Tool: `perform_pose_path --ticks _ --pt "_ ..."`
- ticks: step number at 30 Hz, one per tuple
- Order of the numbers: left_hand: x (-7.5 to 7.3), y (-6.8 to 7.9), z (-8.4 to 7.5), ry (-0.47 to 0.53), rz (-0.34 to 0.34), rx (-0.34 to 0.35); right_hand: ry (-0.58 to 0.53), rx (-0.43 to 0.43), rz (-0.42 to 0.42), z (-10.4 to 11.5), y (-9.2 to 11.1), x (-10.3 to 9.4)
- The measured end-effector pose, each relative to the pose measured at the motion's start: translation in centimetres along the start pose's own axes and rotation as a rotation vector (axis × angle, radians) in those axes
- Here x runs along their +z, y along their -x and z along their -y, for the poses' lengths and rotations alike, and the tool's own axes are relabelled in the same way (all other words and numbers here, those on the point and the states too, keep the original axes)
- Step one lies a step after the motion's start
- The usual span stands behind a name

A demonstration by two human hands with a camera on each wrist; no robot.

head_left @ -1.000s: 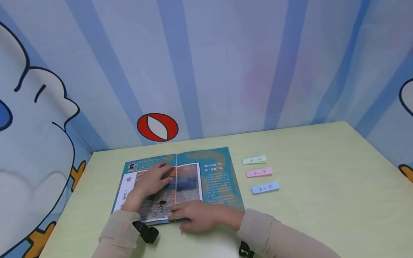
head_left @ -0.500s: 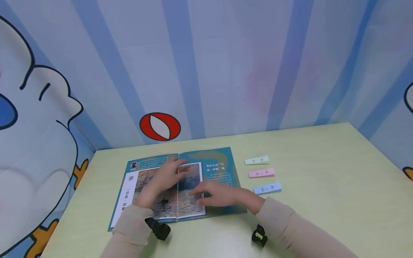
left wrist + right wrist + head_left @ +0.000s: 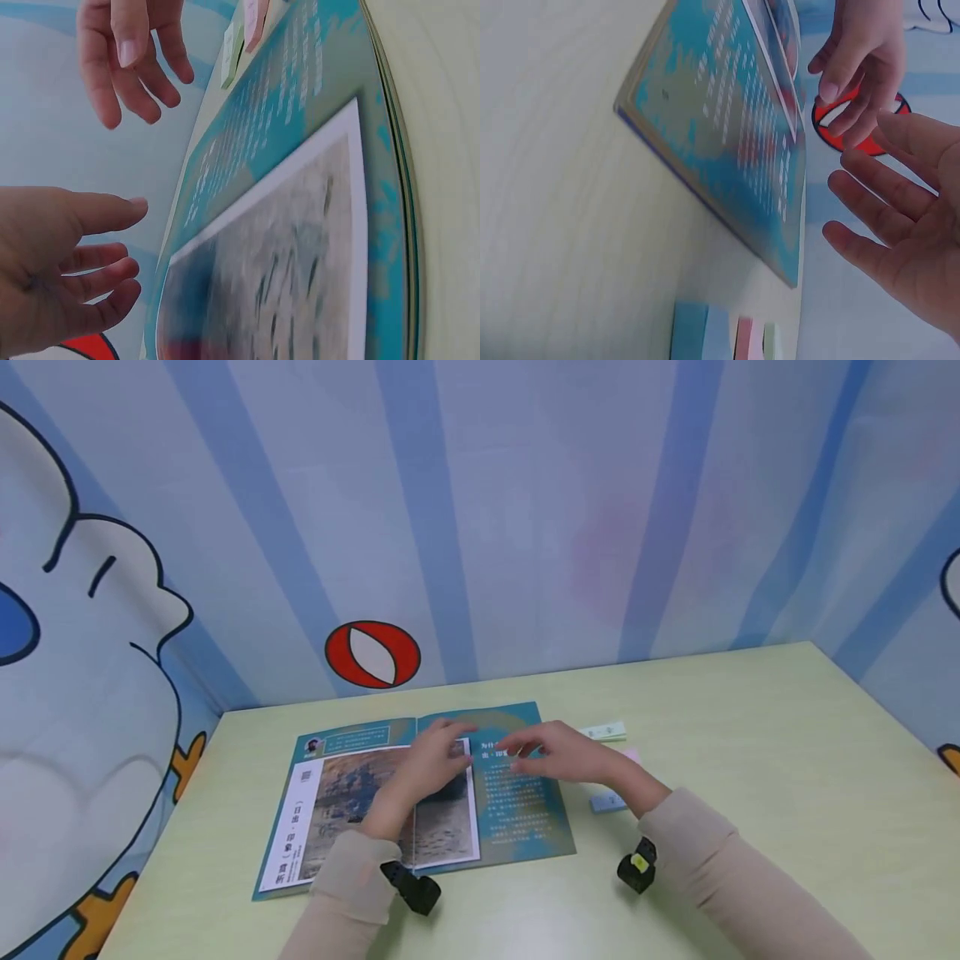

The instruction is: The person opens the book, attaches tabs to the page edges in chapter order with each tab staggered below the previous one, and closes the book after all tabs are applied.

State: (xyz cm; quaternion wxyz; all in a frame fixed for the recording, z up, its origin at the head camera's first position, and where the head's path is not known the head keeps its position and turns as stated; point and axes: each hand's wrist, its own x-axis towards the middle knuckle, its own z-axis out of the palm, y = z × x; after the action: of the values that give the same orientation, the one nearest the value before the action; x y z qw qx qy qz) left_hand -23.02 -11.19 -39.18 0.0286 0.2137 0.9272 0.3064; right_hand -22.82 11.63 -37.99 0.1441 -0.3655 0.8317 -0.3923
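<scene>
An open magazine lies on the table, with a painting printed across its middle and teal pages around it. Above the painting hovers my left hand, fingers loosely bent and holding nothing. My right hand is over the right page's outer edge, its fingers relaxed and apart. In the left wrist view both hands hang over the page with a gap between them. Beyond the right hand lie three small labelled sticky-note pads: green, pink and blue, the pink one mostly hidden in the head view.
The pale yellow table extends to the right of the pads. A blue striped backdrop with cartoon figures stands along its back and sides. Small black cameras hang from the sleeves.
Both hands have risen from the pages and moved right. My right hand went from the magazine's lower edge to the right page's upper outer side, now covering part of the pads.
</scene>
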Motion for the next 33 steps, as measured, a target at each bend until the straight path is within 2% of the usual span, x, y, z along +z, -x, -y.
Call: perform_pose_path --ticks 6,12,19,26,27,33 --pt "0.6 -0.7 -1.5 -0.021 0.020 0.035 -0.018 0.071 -0.069 -1.0 0.7 -1.5" --pt "1.5 -1.5 -2.1 0.010 0.013 0.061 -0.013 0.154 -0.157 -2.0 1.4 -2.7" --pt "2.8 -2.7 -2.9 0.039 0.016 0.104 0.015 0.152 -0.228 -3.3 2.6 -3.9" --pt "3.8 -3.4 -3.4 0.129 -0.013 0.126 0.034 0.208 -0.262 -4.4 3.8 -5.0" --pt "4.3 -3.8 -3.0 0.135 -0.024 0.150 0.033 0.219 -0.267 -4.5 4.0 -5.2" --pt "5.2 -4.5 -3.5 0.199 -0.017 0.157 0.028 0.257 -0.306 -5.6 5.1 -5.9"
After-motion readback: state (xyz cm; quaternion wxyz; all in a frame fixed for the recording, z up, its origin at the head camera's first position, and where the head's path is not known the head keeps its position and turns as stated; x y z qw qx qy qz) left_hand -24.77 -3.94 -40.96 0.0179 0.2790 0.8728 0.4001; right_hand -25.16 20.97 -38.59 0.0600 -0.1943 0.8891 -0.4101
